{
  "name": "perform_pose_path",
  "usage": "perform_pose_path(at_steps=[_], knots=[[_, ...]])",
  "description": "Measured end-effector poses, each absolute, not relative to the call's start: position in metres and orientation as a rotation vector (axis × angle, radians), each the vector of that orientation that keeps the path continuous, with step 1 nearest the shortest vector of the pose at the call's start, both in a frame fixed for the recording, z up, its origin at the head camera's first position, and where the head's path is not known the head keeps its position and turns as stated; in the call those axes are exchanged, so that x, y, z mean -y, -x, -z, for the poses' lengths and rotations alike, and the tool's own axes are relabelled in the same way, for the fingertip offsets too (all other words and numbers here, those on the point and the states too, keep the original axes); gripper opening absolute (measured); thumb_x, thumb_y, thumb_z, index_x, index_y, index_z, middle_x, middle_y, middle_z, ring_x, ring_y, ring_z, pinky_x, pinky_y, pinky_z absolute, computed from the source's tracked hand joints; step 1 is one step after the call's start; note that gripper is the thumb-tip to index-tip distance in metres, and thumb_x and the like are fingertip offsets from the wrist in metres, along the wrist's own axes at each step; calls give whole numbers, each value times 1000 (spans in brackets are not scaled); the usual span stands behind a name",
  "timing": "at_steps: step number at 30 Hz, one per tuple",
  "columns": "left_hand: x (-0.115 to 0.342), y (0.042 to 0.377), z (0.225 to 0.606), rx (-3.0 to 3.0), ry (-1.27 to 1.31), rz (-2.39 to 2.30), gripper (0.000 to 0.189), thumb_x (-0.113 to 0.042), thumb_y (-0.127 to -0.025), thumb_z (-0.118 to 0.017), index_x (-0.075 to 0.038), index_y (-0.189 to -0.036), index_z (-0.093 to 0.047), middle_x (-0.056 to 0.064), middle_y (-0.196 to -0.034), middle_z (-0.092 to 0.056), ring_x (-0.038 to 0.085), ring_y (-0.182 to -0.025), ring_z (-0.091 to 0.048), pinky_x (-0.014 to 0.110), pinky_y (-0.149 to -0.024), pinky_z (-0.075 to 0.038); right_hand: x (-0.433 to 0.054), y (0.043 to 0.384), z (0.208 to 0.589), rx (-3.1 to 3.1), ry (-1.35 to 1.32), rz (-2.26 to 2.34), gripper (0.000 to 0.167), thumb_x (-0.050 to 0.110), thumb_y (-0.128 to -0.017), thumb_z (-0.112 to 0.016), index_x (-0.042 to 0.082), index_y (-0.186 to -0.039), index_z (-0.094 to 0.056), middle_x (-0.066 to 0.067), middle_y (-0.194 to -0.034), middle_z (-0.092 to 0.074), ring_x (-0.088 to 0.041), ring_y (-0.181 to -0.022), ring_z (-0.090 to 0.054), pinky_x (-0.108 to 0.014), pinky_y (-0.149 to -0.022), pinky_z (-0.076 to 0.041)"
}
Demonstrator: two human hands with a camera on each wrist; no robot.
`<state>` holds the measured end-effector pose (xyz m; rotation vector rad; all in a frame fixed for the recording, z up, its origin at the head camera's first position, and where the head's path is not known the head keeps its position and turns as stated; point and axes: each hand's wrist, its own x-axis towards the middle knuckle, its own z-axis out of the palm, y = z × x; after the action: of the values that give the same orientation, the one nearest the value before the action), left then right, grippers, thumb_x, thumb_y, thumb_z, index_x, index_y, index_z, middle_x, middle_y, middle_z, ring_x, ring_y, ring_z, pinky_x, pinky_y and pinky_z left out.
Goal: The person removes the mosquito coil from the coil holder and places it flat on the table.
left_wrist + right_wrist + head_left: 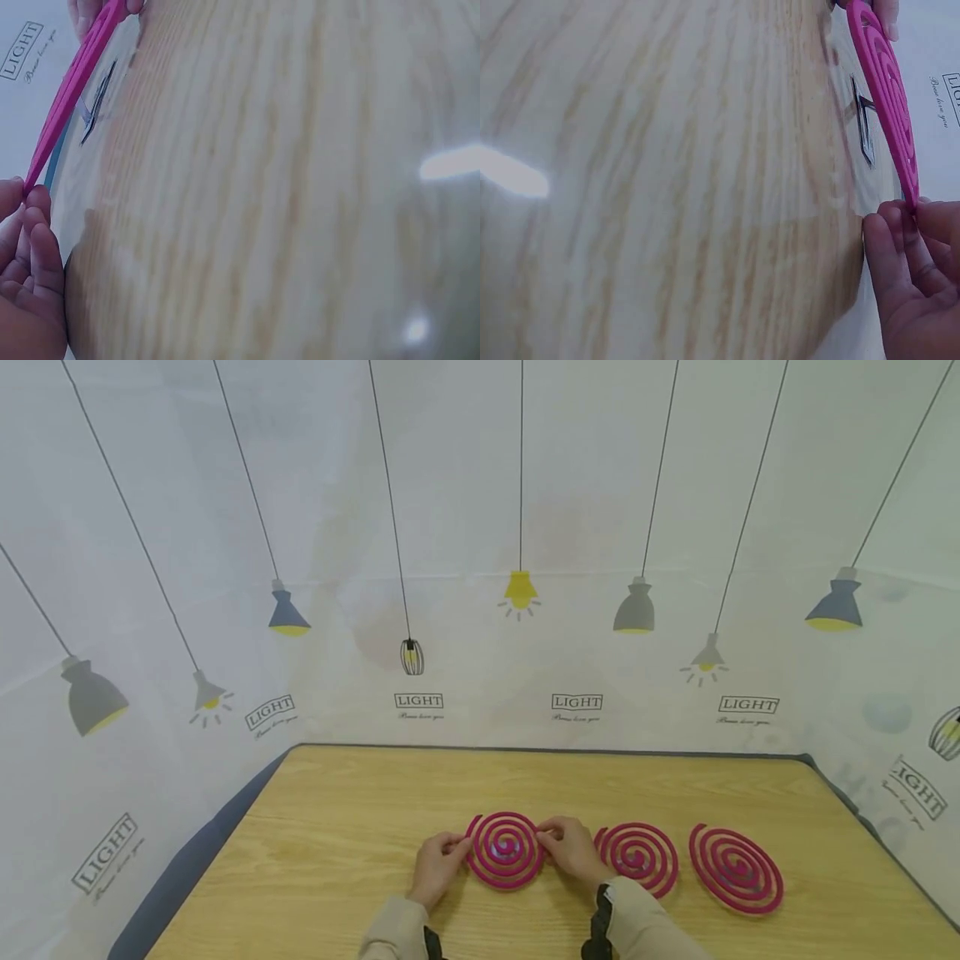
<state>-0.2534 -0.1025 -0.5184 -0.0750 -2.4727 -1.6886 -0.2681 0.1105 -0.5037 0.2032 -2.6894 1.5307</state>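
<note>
A magenta mosquito coil is held level over the table between two hands. My left hand pinches its left rim between thumb and fingers, and my right hand pinches the opposite rim. Seen edge-on in the left wrist view, the coil stands above a small metal stand. The right wrist view shows an upright prong of that stand reaching toward the underside of the coil. Whether prong and coil touch is hard to make out.
To the right, a second coil lies partly behind my right wrist, and a third coil sits farther right. The wooden table ends at a white curtain printed with lamps.
</note>
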Motion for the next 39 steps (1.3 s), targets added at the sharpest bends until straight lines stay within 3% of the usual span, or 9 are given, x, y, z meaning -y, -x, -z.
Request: perform_pose_path(at_steps=[8,22,32,39], knots=[[101,257,521,2440,-21,1791,25,-18,-84,-59,6,-91,-63,3,-71,-59,7,-62,-49,17,-50,-40,-109,268,502,2679,-151,-1534,14,5,-84,-57,-3,-93,-63,-3,-67,-59,-12,-53,-55,-23,-46,-47],[99,256,517,2434,-126,1886,28,-18,-87,-55,5,-100,-60,4,-82,-61,12,-72,-55,22,-60,-45,-109,267,503,2670,-167,-1470,13,4,-83,-57,-2,-92,-64,-4,-69,-58,-12,-55,-55,-23,-47,-46],[97,254,515,2324,-64,1905,28,-20,-85,-58,6,-96,-62,5,-76,-60,11,-67,-52,18,-54,-41,-110,267,498,2658,-170,-1481,13,5,-84,-56,-1,-93,-63,-4,-71,-58,-10,-57,-53,-23,-50,-46],[93,254,513,2302,-71,1854,27,-20,-85,-58,4,-96,-63,4,-73,-58,14,-65,-54,21,-55,-44,-111,265,494,2603,-182,-1512,12,3,-83,-57,-1,-91,-63,-5,-70,-59,-13,-57,-55,-23,-49,-47]])
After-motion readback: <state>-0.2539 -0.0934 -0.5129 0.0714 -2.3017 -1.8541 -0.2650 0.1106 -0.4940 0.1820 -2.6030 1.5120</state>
